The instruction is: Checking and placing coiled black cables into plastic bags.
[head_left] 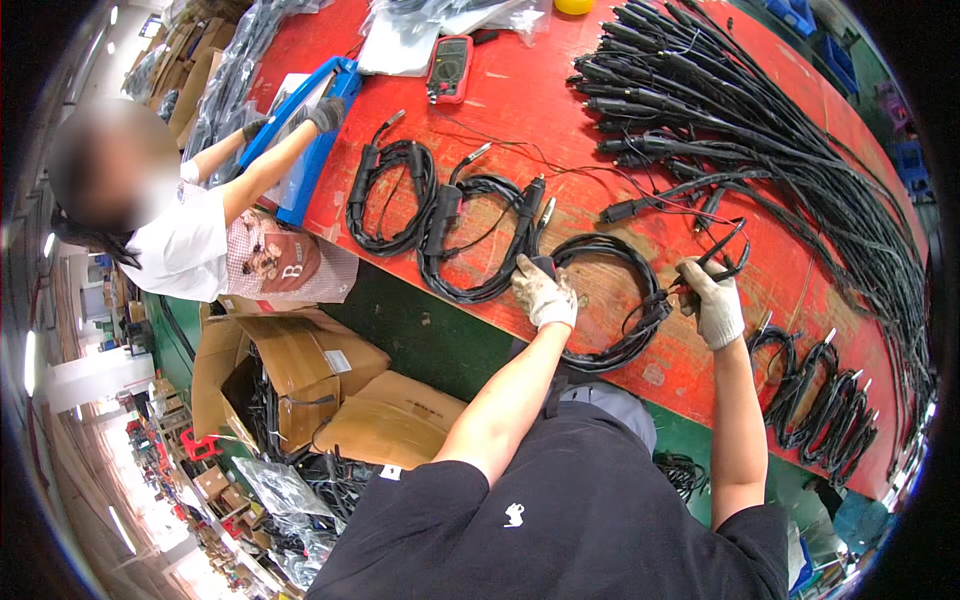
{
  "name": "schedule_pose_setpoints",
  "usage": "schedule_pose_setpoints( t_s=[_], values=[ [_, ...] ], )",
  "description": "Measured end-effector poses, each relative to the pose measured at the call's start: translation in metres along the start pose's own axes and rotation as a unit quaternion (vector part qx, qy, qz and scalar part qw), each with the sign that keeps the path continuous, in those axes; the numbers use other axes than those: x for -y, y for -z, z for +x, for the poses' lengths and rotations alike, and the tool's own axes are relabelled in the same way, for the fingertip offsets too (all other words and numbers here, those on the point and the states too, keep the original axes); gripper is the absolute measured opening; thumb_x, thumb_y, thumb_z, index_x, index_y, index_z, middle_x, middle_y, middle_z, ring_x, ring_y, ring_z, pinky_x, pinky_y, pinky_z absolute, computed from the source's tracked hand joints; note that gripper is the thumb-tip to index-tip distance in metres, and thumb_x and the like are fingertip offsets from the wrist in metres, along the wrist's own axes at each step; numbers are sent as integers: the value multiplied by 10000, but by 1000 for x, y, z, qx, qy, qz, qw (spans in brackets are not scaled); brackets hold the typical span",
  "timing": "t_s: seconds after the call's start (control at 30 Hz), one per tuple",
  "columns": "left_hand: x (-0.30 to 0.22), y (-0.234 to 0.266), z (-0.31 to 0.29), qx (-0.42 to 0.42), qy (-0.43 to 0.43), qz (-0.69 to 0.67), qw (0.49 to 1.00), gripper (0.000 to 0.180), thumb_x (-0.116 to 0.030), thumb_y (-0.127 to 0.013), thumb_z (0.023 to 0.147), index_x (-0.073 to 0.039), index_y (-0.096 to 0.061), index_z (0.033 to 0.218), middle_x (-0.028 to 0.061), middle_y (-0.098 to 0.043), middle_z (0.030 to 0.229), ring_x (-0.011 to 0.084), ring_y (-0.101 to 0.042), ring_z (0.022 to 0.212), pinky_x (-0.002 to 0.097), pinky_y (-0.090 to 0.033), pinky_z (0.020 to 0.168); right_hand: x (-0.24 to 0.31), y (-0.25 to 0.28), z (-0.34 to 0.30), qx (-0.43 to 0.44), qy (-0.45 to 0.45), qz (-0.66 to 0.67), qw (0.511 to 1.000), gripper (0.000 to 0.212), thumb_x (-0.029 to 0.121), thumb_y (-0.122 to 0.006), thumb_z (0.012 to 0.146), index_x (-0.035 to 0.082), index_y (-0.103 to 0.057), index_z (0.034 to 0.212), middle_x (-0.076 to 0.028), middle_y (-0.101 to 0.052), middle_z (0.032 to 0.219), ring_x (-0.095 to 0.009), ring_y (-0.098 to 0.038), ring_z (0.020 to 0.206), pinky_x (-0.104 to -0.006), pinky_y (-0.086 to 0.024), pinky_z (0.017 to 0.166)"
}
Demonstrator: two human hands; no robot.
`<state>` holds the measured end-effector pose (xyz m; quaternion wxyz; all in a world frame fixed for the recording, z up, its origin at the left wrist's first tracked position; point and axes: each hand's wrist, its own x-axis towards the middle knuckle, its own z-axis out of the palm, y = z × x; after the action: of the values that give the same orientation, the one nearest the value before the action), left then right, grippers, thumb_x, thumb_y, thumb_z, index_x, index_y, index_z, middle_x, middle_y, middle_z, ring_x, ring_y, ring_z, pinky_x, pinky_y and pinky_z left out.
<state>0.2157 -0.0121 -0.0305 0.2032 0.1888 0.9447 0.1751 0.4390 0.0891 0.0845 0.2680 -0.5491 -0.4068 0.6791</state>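
A coil of black cable (612, 356) lies on the red tabletop in front of me, near the table edge. My left hand (545, 293), in a whitish work glove, is closed around a dark plug-like end at the coil's left side. On the coil's right, my right hand (712, 304), gloved too, has its fingers pinched on a black cable end (735, 250) with thin leads. Just left of my left hand lie two more coils, one nearer (470, 292) and one farther (393, 240), each with black plugs and a metal tip.
A big bundle of black cables (740, 120) spreads across the right of the red table (540, 130). A red multimeter (450, 70) has leads running rightward. Several small coils (820, 410) lie at right. A co-worker holds a blue tray (322, 160); cardboard boxes (310, 355) stand below.
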Motion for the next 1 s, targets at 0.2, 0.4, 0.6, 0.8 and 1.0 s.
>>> schedule_pose_setpoints(
  t_s=[0.2, 0.4, 0.6, 0.8, 1.0],
  values=[
    [1, 5, -1, 5, 4, -16, 1000, 873, -252, -779, 861, -5, -289, 1540, 286, -470, 1338, 436, -514, 1231, 490, -444, 1055, -2, -1, -2, 2, 3, 22, 1000, 200, 218, -690, 963, 19, -704, 975, -23, -643, 720, -105, -558, 533, -262, -442, 479],
    [19, 10, -18, -44, -150, -8, 988, 817, -360, -753, 880, -10, -360, 1505, 282, -482, 1329, 447, -505, 1227, 517, -421, 1063, -2, 2, -5, -4, 0, 16, 1000, 219, 244, -679, 968, 26, -699, 963, -32, -650, 732, -109, -574, 553, -262, -442, 492],
    [34, 22, -38, 213, -494, -16, 843, 624, -545, -585, 950, -91, -558, 1378, 211, -584, 1327, 426, -558, 1204, 521, -431, 1022, 2, -3, 1, 8, 10, 0, 1000, 204, 273, -677, 965, 72, -698, 994, -9, -658, 769, -77, -577, 580, -242, -441, 520],
    [4, 25, -57, 265, -478, -104, 831, 371, -417, -576, 988, -89, -657, 1141, 209, -680, 985, 451, -640, 929, 542, -487, 853, 5, -6, 1, 7, -21, -56, 998, 273, 333, -709, 943, 62, -726, 972, 0, -678, 754, -76, -590, 570, -233, -443, 499],
    [25, 28, -48, 81, -432, 89, 894, 533, -432, -611, 958, -12, -606, 1286, 235, -688, 1027, 430, -662, 973, 523, -503, 868, 28, 19, 2, -44, 8, 2, 999, 316, 371, -682, 964, 61, -724, 1002, 41, -596, 716, -43, -521, 534, -215, -371, 472]
  ],
)
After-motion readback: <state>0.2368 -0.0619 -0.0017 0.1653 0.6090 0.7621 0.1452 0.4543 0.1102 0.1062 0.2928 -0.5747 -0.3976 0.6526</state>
